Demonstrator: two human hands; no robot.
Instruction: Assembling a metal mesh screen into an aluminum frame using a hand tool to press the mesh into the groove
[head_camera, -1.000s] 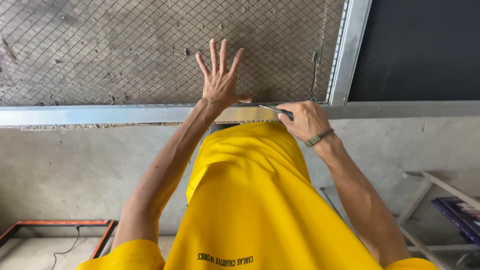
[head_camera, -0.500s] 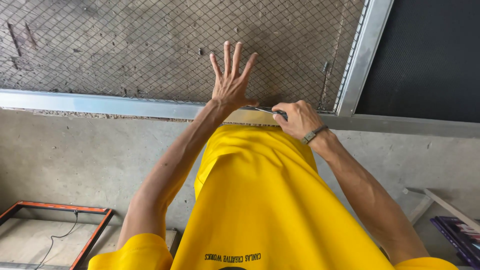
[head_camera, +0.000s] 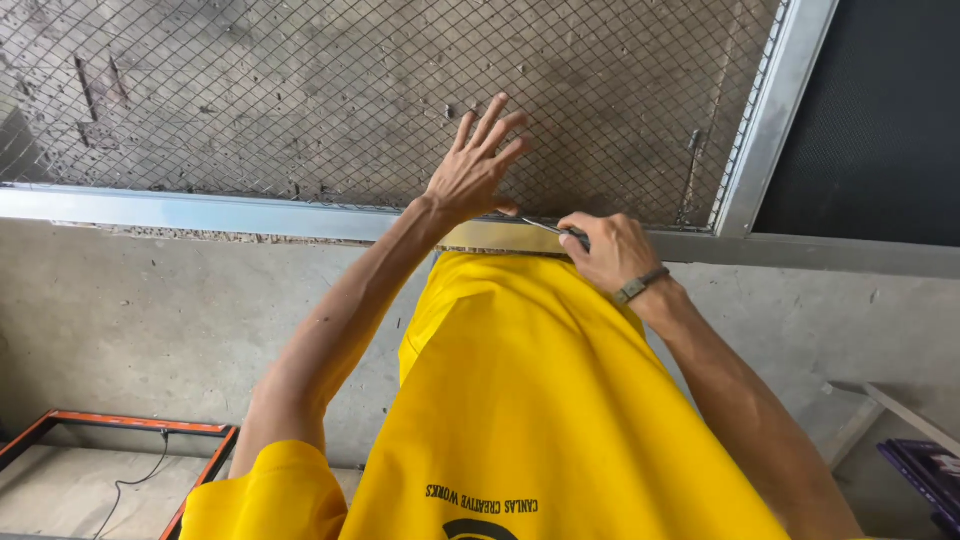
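- Far left, low: orange-red metal frame (head_camera: 130, 425) on the floor, thin black cable (head_camera: 135, 478) trailing beside it. Well apart from the work.
- Aluminium frame rail (head_camera: 200, 212) runs across the concrete wall (head_camera: 150, 320), holding the bottom edge of the wire mesh screen (head_camera: 300, 90).
- Left hand (head_camera: 470, 175) is flat against the mesh, fingers (head_camera: 490, 120) spread wide and extended, palm pressing; nothing held, just bracing the mesh just above the rail.
- Mesh looks thin, light and springy; likely flexes under the palm, cut edges could snag skin. Best steadied with a flat open palm near the rail, as here, not pinched.
- Right hand (head_camera: 610, 250) sits at the rail just right of the left hand, fingers curled tight around a slim metal hand tool (head_camera: 548, 228); the tip points left to the seam where mesh meets rail, near the left thumb. Exact tool type too small to tell.
- Tool looks stiff, light, narrow; smooth shank may slip, so hold is at the handle end, hidden in the fist.
- Dark wristband (head_camera: 640, 286) on the right wrist.
- Upright aluminium post (head_camera: 770, 120) closes the mesh's right side; dark panel (head_camera: 880, 120) beyond.
- Yellow shirt (head_camera: 540, 400) fills the lower centre.
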